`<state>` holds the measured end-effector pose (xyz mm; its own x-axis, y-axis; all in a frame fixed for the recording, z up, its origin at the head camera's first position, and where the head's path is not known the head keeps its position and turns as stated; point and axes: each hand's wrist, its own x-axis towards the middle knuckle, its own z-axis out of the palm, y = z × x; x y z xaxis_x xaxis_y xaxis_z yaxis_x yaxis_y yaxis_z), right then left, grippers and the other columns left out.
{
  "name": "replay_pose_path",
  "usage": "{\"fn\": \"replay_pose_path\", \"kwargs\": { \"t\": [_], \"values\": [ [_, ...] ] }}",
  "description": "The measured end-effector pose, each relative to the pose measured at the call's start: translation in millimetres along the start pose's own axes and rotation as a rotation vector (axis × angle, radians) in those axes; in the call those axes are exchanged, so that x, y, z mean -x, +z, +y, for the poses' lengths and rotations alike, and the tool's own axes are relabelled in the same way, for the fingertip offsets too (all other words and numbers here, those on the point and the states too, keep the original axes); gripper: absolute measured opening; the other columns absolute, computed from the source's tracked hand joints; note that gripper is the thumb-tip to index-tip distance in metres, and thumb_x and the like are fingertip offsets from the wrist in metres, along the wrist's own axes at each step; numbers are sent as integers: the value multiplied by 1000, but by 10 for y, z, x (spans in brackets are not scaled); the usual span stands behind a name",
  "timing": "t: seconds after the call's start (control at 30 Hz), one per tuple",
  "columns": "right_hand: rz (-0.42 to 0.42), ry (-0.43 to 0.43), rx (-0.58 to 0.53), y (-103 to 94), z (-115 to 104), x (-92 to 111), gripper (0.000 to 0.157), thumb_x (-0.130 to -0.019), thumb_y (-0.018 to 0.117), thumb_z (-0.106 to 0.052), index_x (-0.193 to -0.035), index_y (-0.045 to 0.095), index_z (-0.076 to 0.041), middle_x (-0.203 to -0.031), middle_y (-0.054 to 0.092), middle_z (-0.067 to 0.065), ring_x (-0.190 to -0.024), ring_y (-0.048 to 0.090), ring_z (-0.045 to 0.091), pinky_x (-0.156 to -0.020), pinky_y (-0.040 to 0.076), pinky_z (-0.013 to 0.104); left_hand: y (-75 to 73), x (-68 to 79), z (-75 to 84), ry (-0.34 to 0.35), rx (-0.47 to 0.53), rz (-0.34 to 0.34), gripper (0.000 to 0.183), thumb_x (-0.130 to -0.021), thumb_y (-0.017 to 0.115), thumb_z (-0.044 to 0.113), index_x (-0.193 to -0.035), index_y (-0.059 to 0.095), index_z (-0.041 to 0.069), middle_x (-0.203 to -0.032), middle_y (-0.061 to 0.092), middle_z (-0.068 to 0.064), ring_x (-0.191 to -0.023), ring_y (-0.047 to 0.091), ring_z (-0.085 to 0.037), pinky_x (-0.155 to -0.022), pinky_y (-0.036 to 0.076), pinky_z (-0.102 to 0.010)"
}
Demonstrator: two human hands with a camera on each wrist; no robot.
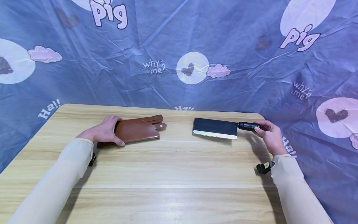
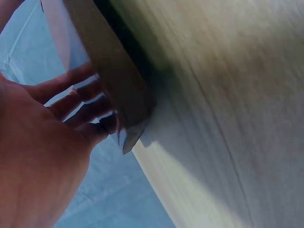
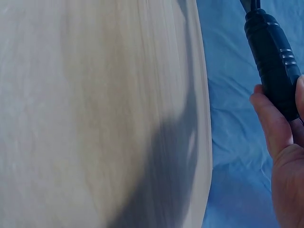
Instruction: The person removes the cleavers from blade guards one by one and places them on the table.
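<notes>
A cleaver (image 1: 215, 127) with a dark blade and a bright lower edge points left at the right side of the table. My right hand (image 1: 269, 137) pinches the end of its black ribbed handle (image 3: 273, 59) between thumb and fingers. Left of it, a brown leather knife sheath (image 1: 137, 129) lies with its slotted end and snap strap (image 1: 161, 126) facing the blade. My left hand (image 1: 104, 132) grips the sheath's closed end, thumb along the near edge and fingers over the far side. In the left wrist view the fingers (image 2: 85, 95) reach around the sheath's edge.
The wooden table (image 1: 173, 174) has rounded far corners. Behind it and to the right hangs a blue printed cloth (image 1: 156, 37). Dark straps (image 1: 264, 168) with small devices sit at both wrists. A gap of bare wood separates sheath and blade.
</notes>
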<state>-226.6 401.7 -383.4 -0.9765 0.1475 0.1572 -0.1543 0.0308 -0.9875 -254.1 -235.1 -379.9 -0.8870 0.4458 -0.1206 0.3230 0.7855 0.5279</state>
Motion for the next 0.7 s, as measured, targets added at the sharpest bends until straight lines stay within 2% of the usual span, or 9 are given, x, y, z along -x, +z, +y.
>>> {"fn": "replay_pose_path", "kwargs": {
  "t": [0.23,0.5,0.7],
  "values": [
    [5,51,28,-65,5,35,22,-91,60,12,-105,69,-3,-93,67,-3,-81,67,6,-75,52,18,-9,56,-60,-19,2,2,114,-63,90,44,-143,30,-11,-140,31,-29,-129,26,-46,-102,28,-64],
    [-1,76,199,-143,31,86,21,-92,62,6,-106,69,-8,-90,67,-10,-77,63,2,-70,50,14,-41,110,-91,-24,15,-4,116,-63,90,47,-144,29,-10,-143,28,-29,-131,24,-47,-103,27,-65],
    [-10,81,271,-185,41,91,21,-93,63,3,-110,68,-7,-93,66,-12,-79,60,2,-69,50,14,-93,149,-82,-34,9,-6,115,-63,90,45,-144,29,-10,-143,28,-29,-131,25,-47,-103,27,-65]
  ]
}}
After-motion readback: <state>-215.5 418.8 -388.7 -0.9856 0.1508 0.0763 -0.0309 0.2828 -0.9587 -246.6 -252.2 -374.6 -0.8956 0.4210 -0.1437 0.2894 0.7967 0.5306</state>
